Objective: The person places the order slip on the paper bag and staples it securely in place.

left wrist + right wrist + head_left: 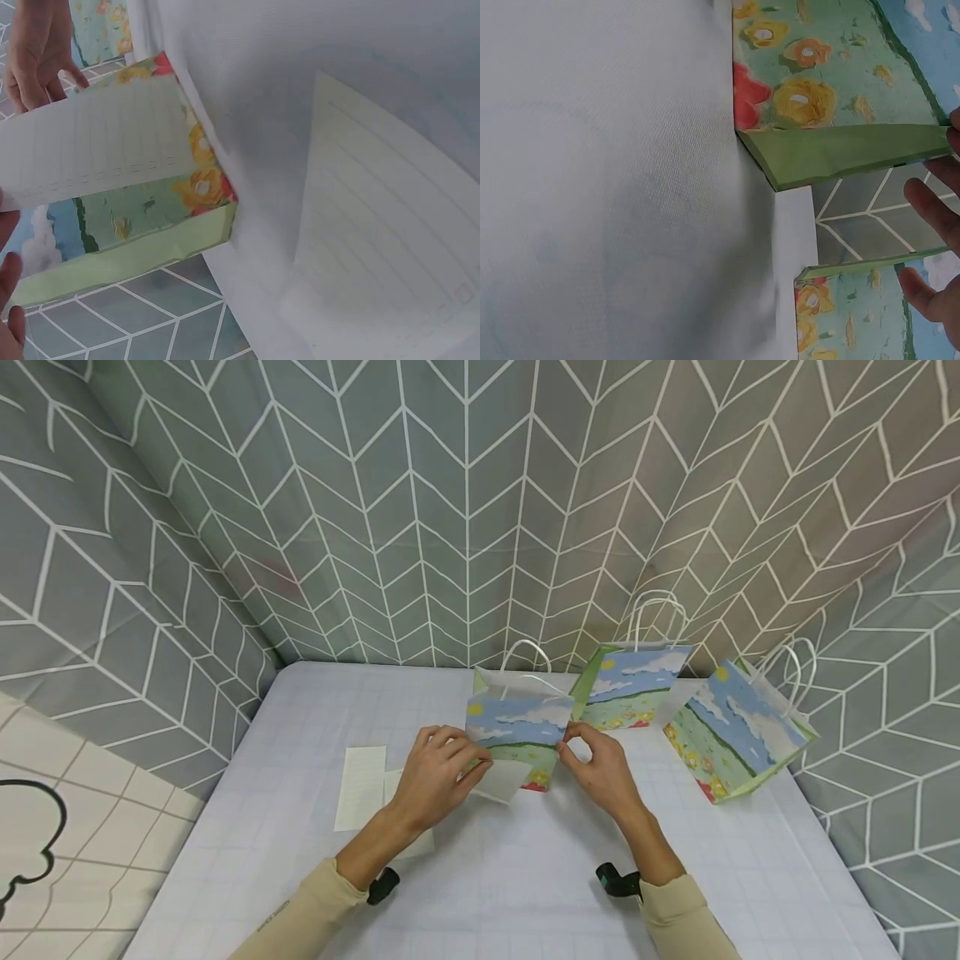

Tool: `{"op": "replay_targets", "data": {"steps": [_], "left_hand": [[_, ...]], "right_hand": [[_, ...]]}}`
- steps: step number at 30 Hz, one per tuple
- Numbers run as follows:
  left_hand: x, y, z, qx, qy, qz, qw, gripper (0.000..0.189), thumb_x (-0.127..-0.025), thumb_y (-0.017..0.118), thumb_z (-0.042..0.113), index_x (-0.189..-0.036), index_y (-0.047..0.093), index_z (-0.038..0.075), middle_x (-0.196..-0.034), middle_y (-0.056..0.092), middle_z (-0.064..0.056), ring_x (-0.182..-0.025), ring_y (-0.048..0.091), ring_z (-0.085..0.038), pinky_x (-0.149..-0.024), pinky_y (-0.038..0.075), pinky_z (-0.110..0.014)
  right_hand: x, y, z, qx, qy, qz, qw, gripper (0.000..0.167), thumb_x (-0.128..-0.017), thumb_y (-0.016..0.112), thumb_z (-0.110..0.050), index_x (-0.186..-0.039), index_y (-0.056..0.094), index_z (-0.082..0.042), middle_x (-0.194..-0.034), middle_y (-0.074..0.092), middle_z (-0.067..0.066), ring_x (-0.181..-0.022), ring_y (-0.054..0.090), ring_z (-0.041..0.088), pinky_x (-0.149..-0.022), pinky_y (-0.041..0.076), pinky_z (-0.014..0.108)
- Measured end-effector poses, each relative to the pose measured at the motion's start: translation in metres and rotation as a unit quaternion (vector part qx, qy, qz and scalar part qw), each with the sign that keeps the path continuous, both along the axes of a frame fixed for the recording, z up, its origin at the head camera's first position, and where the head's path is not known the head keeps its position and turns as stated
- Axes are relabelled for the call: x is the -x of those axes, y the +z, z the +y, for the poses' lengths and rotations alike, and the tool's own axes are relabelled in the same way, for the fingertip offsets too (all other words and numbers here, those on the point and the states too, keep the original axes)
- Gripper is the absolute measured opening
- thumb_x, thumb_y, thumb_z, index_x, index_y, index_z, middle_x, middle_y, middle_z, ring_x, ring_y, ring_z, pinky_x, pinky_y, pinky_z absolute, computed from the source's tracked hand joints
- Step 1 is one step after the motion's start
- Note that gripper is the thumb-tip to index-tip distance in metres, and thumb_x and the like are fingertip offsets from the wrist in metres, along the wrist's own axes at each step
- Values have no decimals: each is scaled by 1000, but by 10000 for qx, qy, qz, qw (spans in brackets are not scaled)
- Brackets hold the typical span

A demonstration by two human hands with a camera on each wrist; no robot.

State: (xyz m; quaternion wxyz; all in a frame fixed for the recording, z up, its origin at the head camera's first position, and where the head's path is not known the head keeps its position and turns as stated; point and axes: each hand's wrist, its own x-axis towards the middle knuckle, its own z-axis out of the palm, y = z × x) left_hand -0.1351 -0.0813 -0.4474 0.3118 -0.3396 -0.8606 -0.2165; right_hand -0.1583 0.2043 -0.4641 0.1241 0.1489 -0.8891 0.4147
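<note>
My left hand (441, 777) pinches a white lined paper slip (90, 139), held before the lower front of a small gift bag (517, 718). The bag has a printed sky and flower meadow, pale green sides and white cord handles. In the left wrist view the slip overlaps its printed front. My right hand (602, 770) is at the bag's right edge, its thumb and forefinger curled together there. From the right wrist, fingertips (934, 206) show beside the bag's green side panel (847, 154).
Two similar gift bags stand to the right, one at the back (637, 681) and one farther right (735, 727), turned at an angle. Lined paper slips (362, 787) lie on the white-covered table (517, 893) at left. A patterned grey curtain (465, 510) hangs behind.
</note>
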Motion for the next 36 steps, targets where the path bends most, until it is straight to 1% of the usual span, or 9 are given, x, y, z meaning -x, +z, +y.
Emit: {"op": "replay_targets", "data": {"steps": [4,9,13,16,20,25,28,32,36], "left_hand": [[2,4,2,-319,18,457,9984,9,-85,82,23,-92,77,21,-96,73,5,-100,60,-21,-88,43,-42],[5,7,4,-622,117,1031,9927,8,-85,82,24,-89,77,20,-105,67,0,-100,55,-26,-87,39,-46],[6,7,5,-742,233,1305,9884,7,-87,80,27,-89,78,21,-112,64,-3,-103,51,-28,-86,36,-48],[6,8,6,-911,269,1401,9856,8,-87,79,28,-87,78,20,-118,61,-7,-106,48,-30,-85,34,-48],[8,12,6,-1186,195,1356,9834,8,-87,79,27,-88,76,19,-123,59,-10,-112,49,-33,-87,34,-50],[10,17,5,-1311,47,1004,9863,11,-87,80,26,-88,74,18,-134,57,-14,-127,48,-37,-95,35,-54],[12,19,3,-1318,-43,836,9877,12,-85,82,24,-88,73,16,-140,56,-16,-133,46,-39,-98,35,-56],[14,21,1,-1377,-131,727,9877,14,-82,85,21,-88,73,15,-141,58,-14,-134,48,-38,-100,34,-57],[15,21,0,-1505,-223,623,9864,18,-83,84,22,-91,71,14,-139,60,-13,-129,52,-35,-99,34,-54]], "right_hand": [[-2,0,-1,-58,185,54,9998,4,-95,69,-18,-94,68,-15,-118,71,11,-127,58,35,-105,41,57],[-6,1,-3,-139,357,178,9991,5,-94,69,-15,-90,67,-15,-114,72,10,-122,61,36,-106,41,57],[-10,0,-4,-250,450,253,9984,5,-95,68,-16,-90,68,-14,-112,72,7,-120,62,35,-101,44,58],[-12,0,-4,-329,500,291,9978,4,-95,67,-15,-91,68,-14,-110,72,4,-119,63,33,-101,44,56],[-14,0,-5,-352,540,306,9975,4,-93,68,-13,-90,67,-15,-110,71,3,-116,63,30,-101,44,55],[-18,0,-6,-372,618,365,9967,10,-90,71,-12,-89,65,-19,-113,71,4,-116,63,31,-100,44,57],[-20,0,-7,-344,687,391,9963,10,-91,71,-13,-89,65,-20,-114,71,4,-117,63,30,-101,44,56],[-22,1,-7,-284,795,372,9957,9,-92,71,-14,-89,65,-21,-113,69,1,-117,62,27,-101,43,55],[-23,1,-7,-274,837,354,9955,10,-91,71,-13,-89,65,-21,-113,69,0,-116,62,26,-101,43,55]]}}
